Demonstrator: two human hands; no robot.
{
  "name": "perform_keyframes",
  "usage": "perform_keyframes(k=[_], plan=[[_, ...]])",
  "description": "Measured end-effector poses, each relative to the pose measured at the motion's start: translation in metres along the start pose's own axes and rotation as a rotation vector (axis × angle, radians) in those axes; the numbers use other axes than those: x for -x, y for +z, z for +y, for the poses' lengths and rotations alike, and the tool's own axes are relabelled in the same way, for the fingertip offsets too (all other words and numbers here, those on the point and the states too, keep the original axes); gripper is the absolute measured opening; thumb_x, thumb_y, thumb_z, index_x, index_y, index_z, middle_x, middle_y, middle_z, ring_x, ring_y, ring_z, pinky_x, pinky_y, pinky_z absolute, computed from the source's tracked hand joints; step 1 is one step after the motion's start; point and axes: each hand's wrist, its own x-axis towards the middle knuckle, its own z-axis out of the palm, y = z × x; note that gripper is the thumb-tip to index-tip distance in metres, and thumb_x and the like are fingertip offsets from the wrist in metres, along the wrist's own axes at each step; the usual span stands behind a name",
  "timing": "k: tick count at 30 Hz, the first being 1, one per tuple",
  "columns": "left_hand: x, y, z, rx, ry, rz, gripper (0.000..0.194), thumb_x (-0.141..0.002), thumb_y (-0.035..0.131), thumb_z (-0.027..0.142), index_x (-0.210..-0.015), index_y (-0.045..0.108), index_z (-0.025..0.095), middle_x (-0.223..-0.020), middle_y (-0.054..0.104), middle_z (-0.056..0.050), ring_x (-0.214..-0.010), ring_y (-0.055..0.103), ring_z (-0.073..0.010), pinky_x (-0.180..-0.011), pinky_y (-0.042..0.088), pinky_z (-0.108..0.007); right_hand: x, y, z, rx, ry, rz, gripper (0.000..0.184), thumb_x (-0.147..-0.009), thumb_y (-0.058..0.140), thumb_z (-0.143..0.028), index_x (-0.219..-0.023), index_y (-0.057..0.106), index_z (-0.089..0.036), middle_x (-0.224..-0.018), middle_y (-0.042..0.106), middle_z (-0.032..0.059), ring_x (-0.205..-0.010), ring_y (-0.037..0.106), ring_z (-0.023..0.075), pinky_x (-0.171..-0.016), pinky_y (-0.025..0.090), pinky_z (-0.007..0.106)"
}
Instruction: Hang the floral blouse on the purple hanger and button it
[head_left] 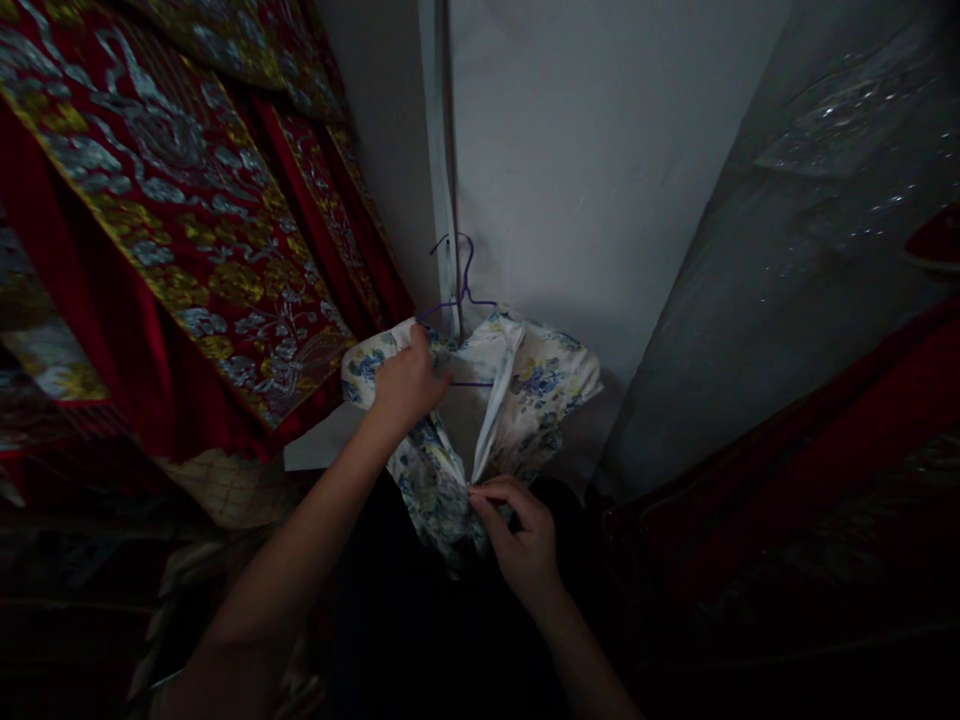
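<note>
A white garment with blue and yellow flowers [536, 390] hangs on a purple wire hanger [466, 290], its front parted in a V. My left hand [411, 378] is closed on the garment's left shoulder, thumb up near the hanger's arm. At the bottom of the V, my right hand [519, 525] pinches the garment's front edge between thumb and fingertips. The garment's lower part falls into shadow, so its length and fastening cannot be made out.
Red embroidered cloth with gold and silver patterns [202, 230] hangs on the left. A pale wall [600, 130] stands behind the hanger. Clear plastic sheeting [787, 240] covers the right side, with dark red fabric [810, 430] below it. The lower area is very dark.
</note>
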Motion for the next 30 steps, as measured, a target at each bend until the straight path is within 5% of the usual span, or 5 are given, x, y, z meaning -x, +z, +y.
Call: perform_keyframes(k=[5,12,16,21,30], plan=[[0.007,-0.018,0.002,-0.201,0.048,-0.079,0.049,-0.081,0.049,0.005,-0.129,0.044,0.011,-0.115,0.065,-0.021,-0.102,0.069,-0.0339,-0.081,0.053,-0.039,0.005,0.002,0.003,-0.005,0.006,0.014,0.01,-0.089,0.066,-0.019,-0.084,0.073,-0.023,-0.079,0.073,0.0016,-0.074,0.068,0.0171,-0.069,0.053,0.028],[0.027,-0.033,-0.007,-0.292,0.135,-0.095,0.049,-0.08,0.05,0.005,-0.128,0.047,0.013,-0.122,0.059,-0.019,-0.112,0.062,-0.0334,-0.082,0.054,-0.038,0.004,0.003,0.003,-0.01,-0.014,-0.009,0.01,-0.09,0.066,-0.018,-0.084,0.072,-0.022,-0.079,0.072,0.0009,-0.075,0.068,0.0153,-0.07,0.052,0.026],[0.024,-0.028,-0.012,-0.291,0.125,-0.006,0.044,-0.084,0.046,0.005,-0.126,0.052,0.014,-0.113,0.065,-0.016,-0.107,0.064,-0.0318,-0.084,0.052,-0.04,0.004,0.005,0.002,-0.019,-0.002,-0.028,0.01,-0.09,0.066,-0.018,-0.084,0.072,-0.022,-0.078,0.071,0.0007,-0.074,0.067,0.0149,-0.069,0.052,0.025],[0.027,-0.027,-0.02,-0.089,0.2,0.121,0.02,-0.088,0.053,0.014,-0.101,0.067,0.018,-0.102,0.069,-0.01,-0.097,0.066,-0.0278,-0.079,0.051,-0.036,0.006,0.005,0.004,-0.028,0.012,-0.01,0.01,-0.09,0.066,-0.018,-0.084,0.073,-0.022,-0.079,0.072,0.0009,-0.074,0.068,0.0153,-0.07,0.053,0.025],[0.028,-0.024,-0.029,0.273,0.388,0.349,0.016,-0.09,0.062,0.019,-0.099,0.075,0.02,-0.084,0.065,-0.004,-0.075,0.063,-0.0182,-0.068,0.046,-0.029,0.01,0.004,0.008,-0.024,0.077,0.024,0.008,-0.088,0.068,-0.022,-0.084,0.074,-0.023,-0.078,0.074,0.0015,-0.074,0.07,0.0167,-0.07,0.054,0.026]])
